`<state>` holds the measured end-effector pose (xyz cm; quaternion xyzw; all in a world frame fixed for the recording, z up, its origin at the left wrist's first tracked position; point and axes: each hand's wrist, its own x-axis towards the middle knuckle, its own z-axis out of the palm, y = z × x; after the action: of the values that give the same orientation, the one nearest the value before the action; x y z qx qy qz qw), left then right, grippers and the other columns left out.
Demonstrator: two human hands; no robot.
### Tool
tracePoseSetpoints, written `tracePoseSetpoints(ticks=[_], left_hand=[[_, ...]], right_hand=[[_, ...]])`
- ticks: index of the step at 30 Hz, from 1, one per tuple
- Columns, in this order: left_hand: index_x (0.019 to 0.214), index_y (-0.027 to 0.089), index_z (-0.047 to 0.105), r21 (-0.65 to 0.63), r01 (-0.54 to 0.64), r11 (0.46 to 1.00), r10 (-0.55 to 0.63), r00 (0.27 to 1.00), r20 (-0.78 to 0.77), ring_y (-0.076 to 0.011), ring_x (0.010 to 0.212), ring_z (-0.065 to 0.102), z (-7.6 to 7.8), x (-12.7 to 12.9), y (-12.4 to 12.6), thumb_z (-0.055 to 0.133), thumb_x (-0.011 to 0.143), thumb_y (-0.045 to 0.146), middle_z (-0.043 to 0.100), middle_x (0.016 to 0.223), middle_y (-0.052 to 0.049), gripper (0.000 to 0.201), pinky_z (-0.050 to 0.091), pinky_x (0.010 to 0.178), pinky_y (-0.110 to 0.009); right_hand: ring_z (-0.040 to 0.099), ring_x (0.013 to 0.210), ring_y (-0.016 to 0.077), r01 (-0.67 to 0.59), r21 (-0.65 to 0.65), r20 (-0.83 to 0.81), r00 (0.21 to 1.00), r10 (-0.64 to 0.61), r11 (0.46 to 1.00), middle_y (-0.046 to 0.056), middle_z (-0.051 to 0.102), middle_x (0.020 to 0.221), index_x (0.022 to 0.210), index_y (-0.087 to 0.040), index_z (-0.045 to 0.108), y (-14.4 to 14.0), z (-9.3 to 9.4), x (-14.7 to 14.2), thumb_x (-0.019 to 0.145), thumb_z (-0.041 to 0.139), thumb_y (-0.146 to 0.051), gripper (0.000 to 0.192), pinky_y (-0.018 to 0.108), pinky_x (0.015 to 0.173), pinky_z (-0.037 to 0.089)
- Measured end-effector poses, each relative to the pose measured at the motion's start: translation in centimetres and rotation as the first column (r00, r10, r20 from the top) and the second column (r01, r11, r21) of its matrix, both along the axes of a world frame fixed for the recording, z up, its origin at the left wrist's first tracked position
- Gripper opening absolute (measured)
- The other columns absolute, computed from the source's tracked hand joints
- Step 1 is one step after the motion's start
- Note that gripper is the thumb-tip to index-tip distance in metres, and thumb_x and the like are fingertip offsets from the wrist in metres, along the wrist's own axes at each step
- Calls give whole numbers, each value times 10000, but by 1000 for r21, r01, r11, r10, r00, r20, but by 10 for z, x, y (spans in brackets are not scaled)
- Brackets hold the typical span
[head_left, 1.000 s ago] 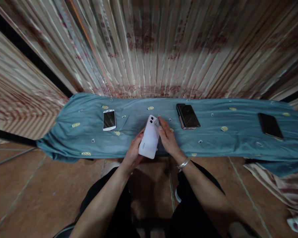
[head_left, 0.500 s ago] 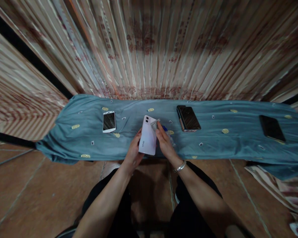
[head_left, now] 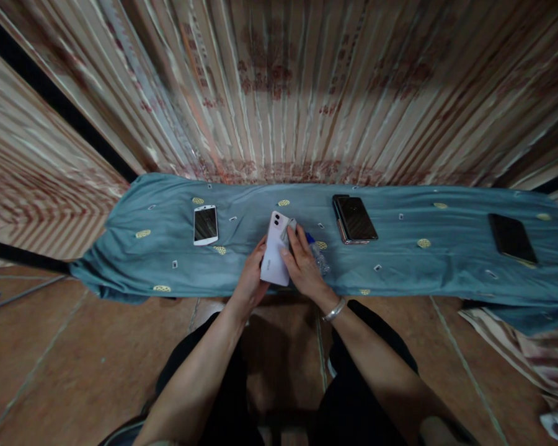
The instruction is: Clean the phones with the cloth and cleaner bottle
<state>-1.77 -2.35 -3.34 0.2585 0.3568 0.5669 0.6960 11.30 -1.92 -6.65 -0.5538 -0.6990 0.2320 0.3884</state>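
A pale lilac smartphone (head_left: pixel 274 251) is held back side up, its camera lenses at the top. My left hand (head_left: pixel 252 272) is wrapped round its left edge. Over the right part of its back lies my right hand (head_left: pixel 304 263), fingers together and thumb on the phone. Under those fingertips is a small thin grey piece (head_left: pixel 289 227), like a folded cloth, against the phone's upper right. Partly hidden behind the right hand, a clear bottle with a blue cap (head_left: pixel 318 255) lies on the blue cloth.
A teal patterned cloth (head_left: pixel 400 266) covers the long, narrow surface. A white phone (head_left: pixel 206 225) lies to the left. To the right are a stack of dark phones (head_left: pixel 357 220) and another dark phone (head_left: pixel 512 238). A striped curtain (head_left: pixel 297 124) hangs behind.
My right hand has moved left and down onto the phone's back, carrying the grey piece with it. The left hand keeps its hold. The view has shifted slightly.
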Motion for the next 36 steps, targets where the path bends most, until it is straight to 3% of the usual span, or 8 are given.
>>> tracePoseSetpoints(ticks=[6,12,16,19,26,30,34,36], left_hand=[[1243,163,651,14,70,997,-69,995,-66,-128,769,599,-1,3,-6,625,822,312,712,1144,-69,448,439,649,-222],[1212,172,662,16,45,999,-44,997,-64,-156,821,617,-5,-1,-2,639,810,322,715,1136,-69,430,459,678,-235],[1125,183,697,-11,-20,1000,20,1000,-12,-176,940,642,-5,-3,1,651,799,295,725,1126,-48,348,492,815,-251],[1102,181,701,-76,-65,995,66,998,17,-198,1060,644,-2,-3,1,608,844,319,732,1123,-51,307,469,949,-282],[1145,148,700,-200,-60,978,63,998,7,-233,1173,631,8,-2,0,359,972,516,753,1063,-90,530,409,1083,-345],[1095,146,722,-142,-56,988,56,998,0,-236,1219,604,4,2,-1,405,954,543,743,1111,-96,527,402,1095,-338],[1097,150,725,-57,-49,997,48,999,-12,-237,1288,551,-11,10,-2,492,917,552,713,1200,-92,499,386,1110,-335],[1077,141,732,-77,-49,996,47,998,-37,-242,1302,538,-20,14,-2,515,904,554,715,1194,-100,497,383,1112,-338]], right_hand=[[147,1521,244,2,104,99,995,-12,995,79,164,1649,1550,-196,247,11,5,9,1002,326,-455,611,492,1237,189],[124,1525,254,-52,124,147,989,34,991,93,170,1647,1548,-192,253,2,3,3,999,360,-431,608,504,1236,188],[84,1529,262,-94,142,153,986,72,986,82,81,1662,1559,-213,209,-11,3,-3,999,383,-398,615,517,1229,207],[93,1528,261,-164,154,156,978,140,974,94,95,1660,1571,-226,140,-22,2,-8,1003,384,-379,637,536,1219,225],[129,1522,271,-350,230,226,927,300,908,147,203,1631,1576,-187,64,-40,0,-16,988,432,-367,716,559,1205,255],[123,1523,276,-329,226,257,928,270,917,133,237,1623,1568,-200,150,-36,4,-10,987,437,-382,672,558,1197,271],[119,1524,266,-253,242,235,952,196,937,126,206,1634,1564,-193,181,-23,10,-2,996,412,-365,637,543,1207,260],[114,1525,262,-212,265,214,964,157,941,115,188,1640,1568,-199,163,-18,11,0,997,405,-335,635,542,1216,244]])
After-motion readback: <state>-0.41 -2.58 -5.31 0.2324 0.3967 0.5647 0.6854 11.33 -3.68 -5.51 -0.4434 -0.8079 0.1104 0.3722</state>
